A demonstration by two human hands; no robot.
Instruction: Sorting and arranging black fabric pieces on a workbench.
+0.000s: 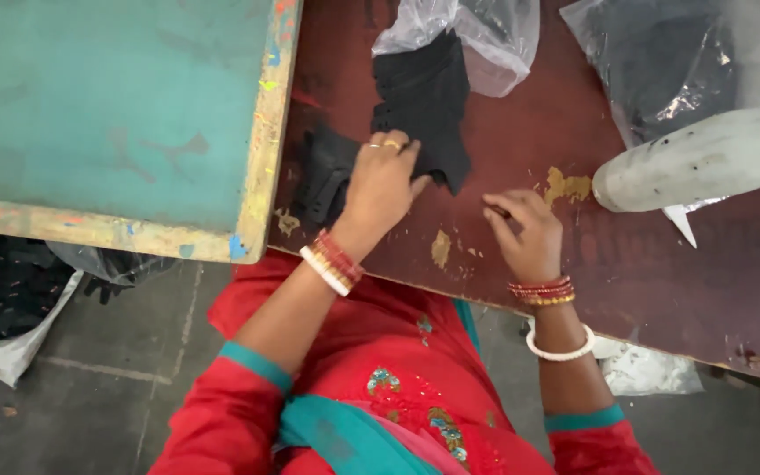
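At the far left, on the floor below the counter's edge, a heap of black fabric in a plastic bag (2,290) lies beside the grey concrete. Above it a teal board with a paint-flecked wooden frame (116,114) covers the left end of the counter (661,290), whose bare surface is dark red-brown with chipped patches.

Just right of the board's frame, the left hand (382,180) presses down flat, fingers spread, on a stack of black fabric pieces (424,105) (a ring shows on one finger, red and white bangles on the wrist). The stack runs from near the counter's front edge up toward the back, where it reaches into a clear plastic bag (477,35).

Near the front edge, the right hand (528,233) rests on the bare counter, fingers curled together; whether it pinches anything I cannot tell.

Further right, a second plastic bag of dark cloth (661,66) lies at the back right corner, and a pale, rounded cylindrical object (705,158) juts in from the right edge.
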